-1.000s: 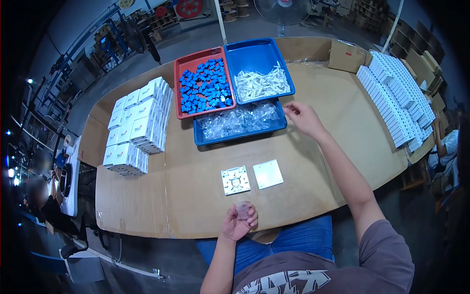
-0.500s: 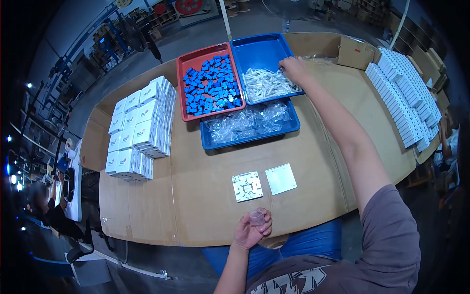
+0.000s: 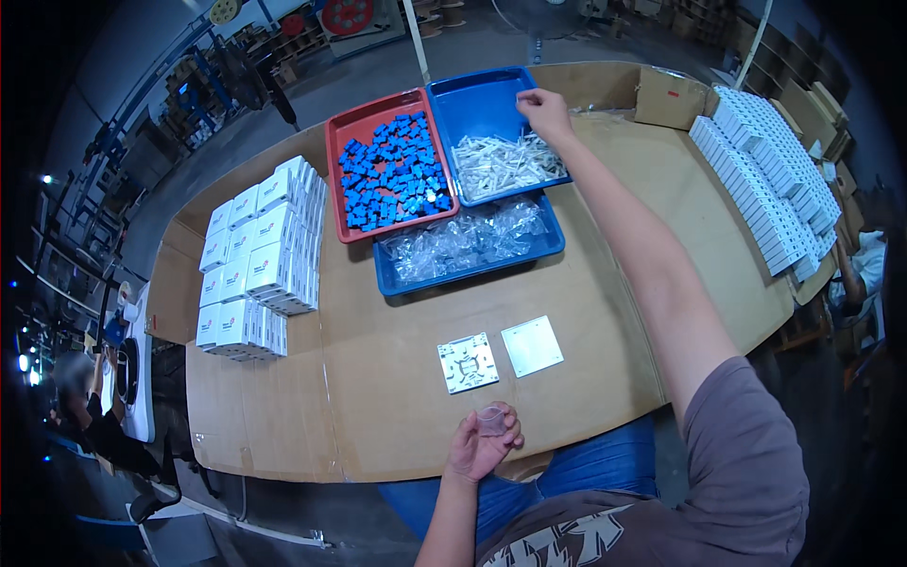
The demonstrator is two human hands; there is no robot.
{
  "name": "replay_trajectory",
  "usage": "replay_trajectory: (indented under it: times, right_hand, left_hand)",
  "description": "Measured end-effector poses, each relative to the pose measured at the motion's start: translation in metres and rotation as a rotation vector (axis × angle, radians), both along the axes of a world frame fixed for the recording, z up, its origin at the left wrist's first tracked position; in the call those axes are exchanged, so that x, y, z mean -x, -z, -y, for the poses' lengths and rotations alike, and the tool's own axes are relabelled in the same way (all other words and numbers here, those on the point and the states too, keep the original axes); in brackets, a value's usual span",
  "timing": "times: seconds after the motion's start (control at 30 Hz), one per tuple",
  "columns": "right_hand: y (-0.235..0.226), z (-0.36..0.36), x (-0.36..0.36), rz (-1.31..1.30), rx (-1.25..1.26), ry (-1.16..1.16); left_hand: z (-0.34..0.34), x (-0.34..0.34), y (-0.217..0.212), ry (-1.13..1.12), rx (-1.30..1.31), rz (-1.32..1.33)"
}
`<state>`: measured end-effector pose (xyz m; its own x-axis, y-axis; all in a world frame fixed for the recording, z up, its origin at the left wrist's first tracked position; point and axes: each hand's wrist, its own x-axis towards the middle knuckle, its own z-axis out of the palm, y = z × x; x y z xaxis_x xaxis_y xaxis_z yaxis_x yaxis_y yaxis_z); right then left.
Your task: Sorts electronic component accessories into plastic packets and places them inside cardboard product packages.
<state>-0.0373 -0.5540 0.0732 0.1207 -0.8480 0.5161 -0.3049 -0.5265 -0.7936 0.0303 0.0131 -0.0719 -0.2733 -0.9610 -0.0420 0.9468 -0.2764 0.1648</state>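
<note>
My left hand (image 3: 484,444) is at the table's near edge, its fingers curled round a small clear plastic bag (image 3: 491,421). Just beyond it lie a white square faceplate with cut-outs (image 3: 467,363) and a plain white square plate (image 3: 532,346). My right arm reaches far across the table, and my right hand (image 3: 545,111) hovers over the upper blue tray (image 3: 482,96). Its fingertips are pinched together; whatever they hold is too small to make out. Below that hand, slim white pieces (image 3: 501,163) fill the near part of the tray.
A red tray (image 3: 348,132) holds many blue plastic pieces (image 3: 397,175). In front, a lower blue tray (image 3: 472,274) contains clear plastic bags (image 3: 463,238). White boxes (image 3: 250,255) are stacked at left, white stacked pieces (image 3: 770,180) at right. Cardboard walls (image 3: 605,85) edge the table.
My right hand has lifted from the white pieces toward the back of the upper blue tray, fingers pinched. My left hand keeps hold of the plastic bag. The whole view has shifted slightly.
</note>
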Motion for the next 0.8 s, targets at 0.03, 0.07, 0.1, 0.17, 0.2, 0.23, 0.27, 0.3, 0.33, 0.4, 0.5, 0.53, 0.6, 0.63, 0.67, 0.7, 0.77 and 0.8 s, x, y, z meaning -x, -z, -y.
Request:
replay_trajectory:
  times: [0.03,0.07,0.1,0.17,0.2,0.23,0.27,0.3,0.33,0.4,0.5,0.53,0.6,0.63,0.67,0.7,0.77,0.8]
  right_hand:
    - [-0.014,-0.028,-0.02,0.354,-0.265,-0.189]
    - [-0.029,-0.047,-0.024,0.352,-0.263,-0.195]
    - [-0.041,-0.064,-0.021,0.563,-0.361,-0.399]
    - [-0.058,-0.104,-0.014,0.77,-0.47,-0.611]
    - [-0.064,-0.128,-0.012,0.778,-0.5,-0.629]
    - [-0.064,-0.148,-0.01,0.783,-0.535,-0.645]
    - [-0.056,-0.164,-0.007,0.772,-0.557,-0.651]
    - [-0.045,-0.176,0.005,0.629,-0.531,-0.538]
    - [-0.029,-0.191,0.015,0.478,-0.516,-0.431]
    - [0.004,-0.236,0.042,0.287,-0.555,-0.44]
    - [0.045,-0.321,0.067,0.076,-0.652,-0.485]
    - [0.053,-0.344,0.074,0.064,-0.716,-0.5]
    - [0.061,-0.388,0.079,0.086,-0.786,-0.539]
    - [0.063,-0.402,0.081,0.13,-0.824,-0.554]
    - [0.065,-0.41,0.082,0.123,-0.841,-0.546]
    - [0.065,-0.418,0.08,0.104,-0.806,-0.576]
    - [0.067,-0.424,0.08,0.041,-0.724,-0.619]
    - [0.068,-0.426,0.08,0.044,-0.729,-0.615]
  left_hand:
    - [-0.008,-0.005,0.004,-0.045,-0.017,0.019]
    - [-0.012,-0.006,0.006,-0.072,-0.025,0.031]
    - [-0.013,-0.004,0.008,-0.069,-0.023,0.024]
    - [-0.018,-0.003,0.011,-0.114,0.029,-0.028]
    - [-0.019,-0.003,0.012,-0.124,0.022,-0.034]
    - [-0.02,-0.003,0.014,-0.12,0.024,-0.048]
    - [-0.022,-0.003,0.016,-0.121,0.022,-0.063]
    - [-0.021,-0.001,0.02,-0.123,0.009,-0.063]
    - [-0.019,0.001,0.022,-0.112,-0.057,-0.042]
    - [-0.014,0.001,0.023,-0.091,-0.122,-0.02]
    - [-0.004,-0.001,0.013,-0.083,-0.042,0.01]
    - [-0.002,-0.003,0.013,-0.078,-0.024,0.004]
    - [-0.002,-0.006,0.014,-0.074,-0.018,0.054]
    - [-0.003,-0.005,0.009,-0.074,-0.034,0.04]
    - [-0.003,-0.003,0.003,-0.079,-0.041,0.073]
    - [-0.004,-0.005,0.0,-0.083,-0.044,0.116]
    - [-0.004,-0.004,0.003,-0.082,-0.039,0.12]
    - [-0.005,-0.003,0.004,-0.086,-0.025,0.125]
